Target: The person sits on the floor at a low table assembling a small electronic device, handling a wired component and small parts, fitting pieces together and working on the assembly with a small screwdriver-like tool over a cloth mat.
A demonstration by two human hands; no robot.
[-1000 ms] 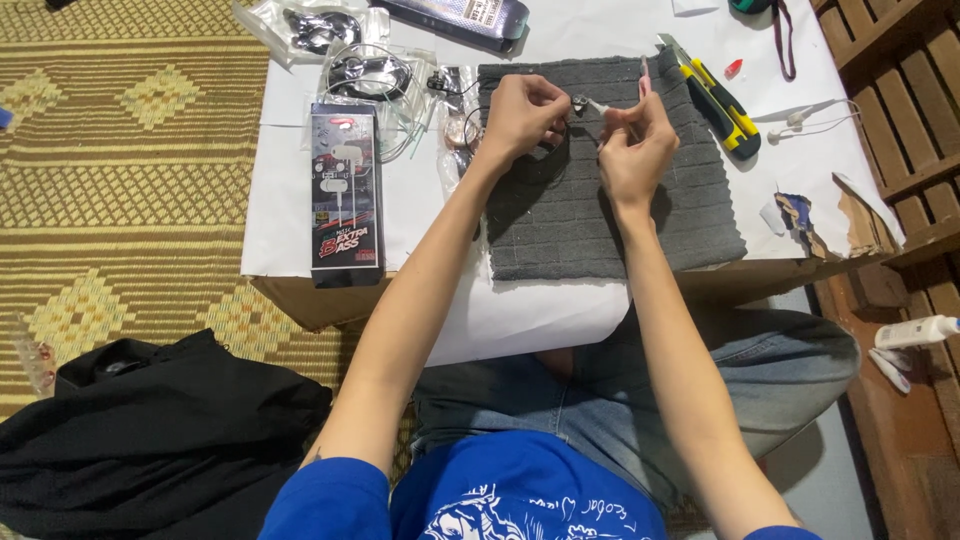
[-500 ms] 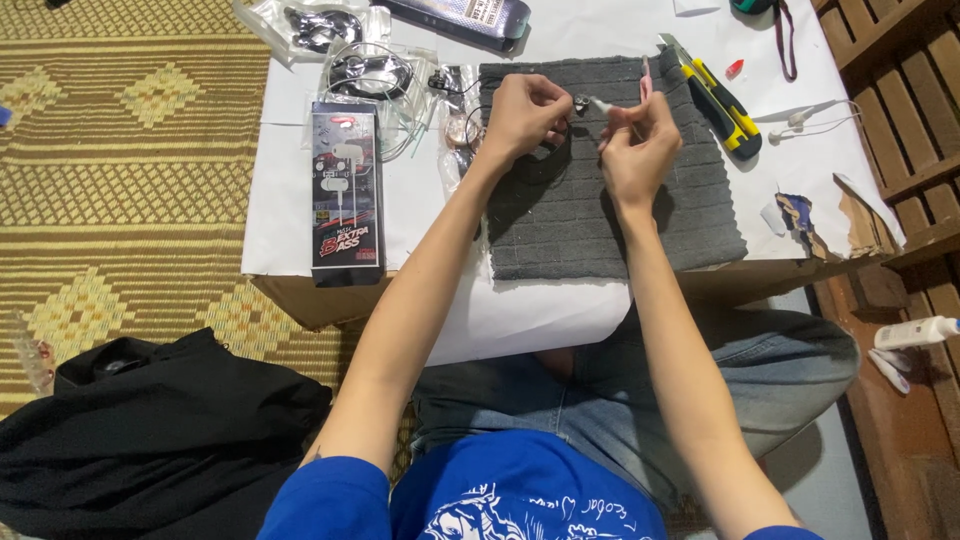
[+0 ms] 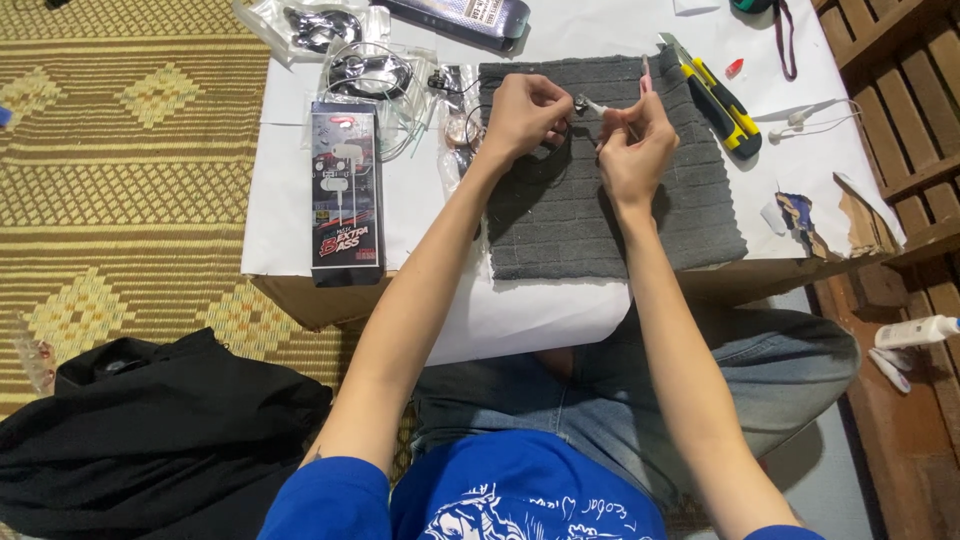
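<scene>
Currently the step appears to be fine assembly work on a small earpiece part (image 3: 584, 104), held above the grey ribbed cloth (image 3: 600, 210). The left hand (image 3: 522, 112) is closed, pinching the part's dark end; the right hand (image 3: 632, 150) is closed around a thin pink-tipped tool (image 3: 645, 72), its point near the part's pale stem. Judged: any next move calls for steady, close fingertip control. A thin dark cable loops under the left hand. Nearby: 1 boxed earphone pack (image 3: 346, 190), glossy and rectangular; 1 yellow utility knife (image 3: 712, 92), hard plastic; clear crinkled bags (image 3: 372, 72).
</scene>
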